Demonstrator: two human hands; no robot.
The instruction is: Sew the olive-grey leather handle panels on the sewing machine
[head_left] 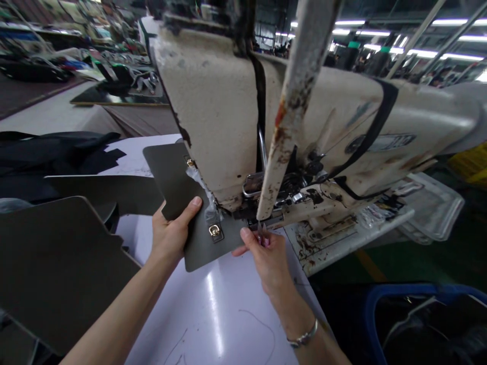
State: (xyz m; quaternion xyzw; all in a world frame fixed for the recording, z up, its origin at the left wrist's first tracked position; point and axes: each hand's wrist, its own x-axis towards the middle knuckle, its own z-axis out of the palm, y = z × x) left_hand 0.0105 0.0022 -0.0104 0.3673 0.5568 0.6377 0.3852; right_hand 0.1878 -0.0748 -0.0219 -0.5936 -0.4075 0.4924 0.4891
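Beneath the head of a cream sewing machine (213, 96): a grey-green panel (198, 228), rounded at its corners, its right side partly hidden by the machine. Two gold-coloured fittings on it, the near fitting (214, 231) in full view, the far fitting (190, 162) close against the machine's outline. Crumpled clear plastic (211, 213) runs between them.

Hands well apart from each other. Left hand (173, 230) clamped on the panel's left edge, thumb pressed on top. Right hand (268, 258) at the near right edge, below the machine's working end, fingers curled round a small pink item (264, 240), too small to identify. Cannot tell whether its thumb and forefinger also pinch the panel. Silvery bracelet (304, 335) on that wrist.

Machine worn, paint chipped; a rust-marked bar (283, 121) slants down in front of it, a black strap (375, 132) loops over its arm. Glossy white surface (182, 304) below, loose threads on it.

Left of the hands, more grey-green pieces (64, 263); beyond, black material (57, 152) in a heap. Lower right, a blue-rimmed bin (375, 309) with dark contents. Strip lights (422, 53) behind.
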